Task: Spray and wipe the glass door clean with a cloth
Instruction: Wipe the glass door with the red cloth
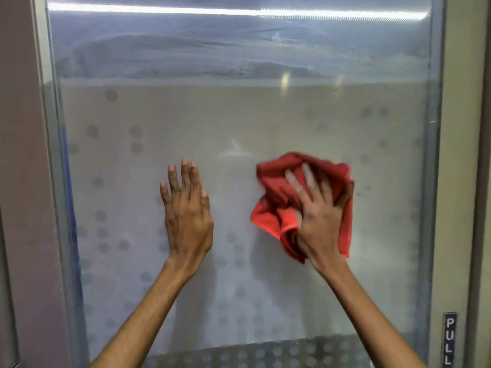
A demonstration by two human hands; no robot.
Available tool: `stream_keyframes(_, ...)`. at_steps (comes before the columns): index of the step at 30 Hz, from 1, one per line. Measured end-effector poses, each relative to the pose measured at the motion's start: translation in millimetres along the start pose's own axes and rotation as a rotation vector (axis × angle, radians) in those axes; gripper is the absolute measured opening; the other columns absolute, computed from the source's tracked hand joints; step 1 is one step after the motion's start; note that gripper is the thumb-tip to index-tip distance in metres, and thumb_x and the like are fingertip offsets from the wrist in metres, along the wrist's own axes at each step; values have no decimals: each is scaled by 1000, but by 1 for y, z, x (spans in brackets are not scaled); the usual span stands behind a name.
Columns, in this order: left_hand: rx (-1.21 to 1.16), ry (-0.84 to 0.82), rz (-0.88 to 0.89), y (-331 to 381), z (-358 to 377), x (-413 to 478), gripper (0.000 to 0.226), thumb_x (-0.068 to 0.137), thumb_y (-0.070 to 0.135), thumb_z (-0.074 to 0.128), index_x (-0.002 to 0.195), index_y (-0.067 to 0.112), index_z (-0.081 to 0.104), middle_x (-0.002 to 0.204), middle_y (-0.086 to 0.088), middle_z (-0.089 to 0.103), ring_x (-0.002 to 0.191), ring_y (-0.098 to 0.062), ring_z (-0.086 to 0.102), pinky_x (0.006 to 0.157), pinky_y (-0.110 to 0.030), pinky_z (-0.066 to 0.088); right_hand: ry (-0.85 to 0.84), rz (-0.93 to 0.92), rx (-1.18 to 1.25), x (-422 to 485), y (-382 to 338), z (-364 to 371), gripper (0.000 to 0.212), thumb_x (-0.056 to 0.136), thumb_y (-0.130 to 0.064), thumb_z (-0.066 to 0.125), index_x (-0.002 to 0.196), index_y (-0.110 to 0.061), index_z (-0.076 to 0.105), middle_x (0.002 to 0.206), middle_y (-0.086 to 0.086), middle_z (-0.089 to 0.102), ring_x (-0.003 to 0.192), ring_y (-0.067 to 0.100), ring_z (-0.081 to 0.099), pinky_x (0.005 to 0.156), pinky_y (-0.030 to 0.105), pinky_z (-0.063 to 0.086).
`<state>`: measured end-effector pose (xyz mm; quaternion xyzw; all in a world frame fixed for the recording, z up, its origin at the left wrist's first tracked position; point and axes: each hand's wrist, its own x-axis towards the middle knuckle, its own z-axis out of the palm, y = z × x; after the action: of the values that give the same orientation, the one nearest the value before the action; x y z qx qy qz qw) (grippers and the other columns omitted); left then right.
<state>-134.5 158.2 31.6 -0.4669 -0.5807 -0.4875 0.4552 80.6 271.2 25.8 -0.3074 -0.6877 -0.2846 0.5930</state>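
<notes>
The glass door (239, 115) fills the view, frosted in its lower part with a pattern of grey dots and clearer with streaks near the top. My right hand (318, 216) presses a crumpled red cloth (276, 187) flat against the glass right of centre, fingers spread over it. My left hand (187, 208) rests flat on the glass left of centre, fingers straight, holding nothing. No spray bottle is in view.
A metal frame (435, 155) borders the pane on the right, with a vertical PULL label (449, 341) at its lower end. The left frame edge (50, 128) meets a pinkish wall (18, 155). A light strip reflects across the top.
</notes>
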Motion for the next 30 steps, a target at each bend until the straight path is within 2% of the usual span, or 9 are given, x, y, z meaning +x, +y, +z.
stream_keyframes(3, -14, -1, 1, 11, 5, 3, 56, 103, 15, 31, 156, 7, 15, 165, -7, 10, 152, -18, -8, 124, -39, -5, 55, 154, 28, 53, -12, -1, 65, 88, -35, 56, 150, -38, 37, 163, 2, 28, 152, 28, 20, 112, 75, 3)
stream_keyframes(7, -32, 5, -11, 25, 13, 3, 56, 102, 16, 31, 156, 6, 17, 165, -9, 12, 153, -22, -3, 125, -42, -1, 47, 55, 44, 55, -36, 3, 61, 89, -40, 50, 149, -40, 40, 163, -1, 28, 153, 25, 15, 113, 74, -1)
stream_keyframes(11, -28, 8, 19, 37, 18, -6, 56, 102, 15, 34, 155, 6, 19, 164, -7, 11, 153, -24, 1, 125, -42, 0, -10, -137, 41, -20, -10, 3, 69, 79, -29, 56, 146, -37, 46, 159, -2, 37, 147, 25, 32, 113, 74, 11)
stream_keyframes(14, -20, -21, 49, 41, 20, -9, 58, 102, 12, 35, 156, 8, 16, 165, -5, 8, 153, -24, -1, 125, -42, -1, -17, -94, 38, -33, 34, -1, 67, 79, -33, 53, 146, -33, 47, 154, 1, 43, 136, 28, 45, 110, 77, 12)
stream_keyframes(19, 29, -44, 65, 57, 27, -5, 60, 102, 14, 33, 157, 10, 10, 165, -7, 1, 153, -25, -3, 125, -47, 2, 77, 209, 65, 62, 50, -13, 59, 92, -36, 53, 150, -33, 41, 162, 5, 30, 150, 32, 22, 112, 76, 5)
stream_keyframes(23, 67, -75, 42, 72, 34, -5, 58, 104, 20, 28, 158, 11, 8, 166, -9, -1, 154, -25, -4, 123, -54, -1, 56, 50, 52, 69, 16, -7, 60, 88, -38, 48, 149, -37, 42, 162, 0, 31, 153, 27, 18, 114, 72, 0)
stream_keyframes(27, 93, -83, 40, 77, 35, -7, 59, 103, 21, 28, 158, 11, 8, 166, -10, 0, 153, -26, -3, 122, -57, -1, -1, -121, 97, -8, 34, -6, 67, 80, -24, 54, 146, -34, 47, 158, -1, 37, 147, 26, 32, 119, 63, 15)
stream_keyframes(29, 97, -91, 49, 77, 35, -6, 59, 103, 21, 28, 158, 10, 7, 166, -10, -1, 153, -26, -3, 121, -57, -2, -29, -113, 129, -31, 60, -9, 67, 79, -26, 52, 145, -33, 48, 153, 2, 45, 135, 28, 42, 114, 64, 28)
stream_keyframes(30, 104, -97, 54, 77, 35, -7, 59, 104, 21, 28, 158, 11, 6, 166, -9, -2, 153, -26, -4, 121, -57, -2, -29, -66, 161, -29, 73, -13, 62, 82, -30, 51, 144, -30, 49, 152, 4, 46, 131, 29, 43, 115, 59, 29)
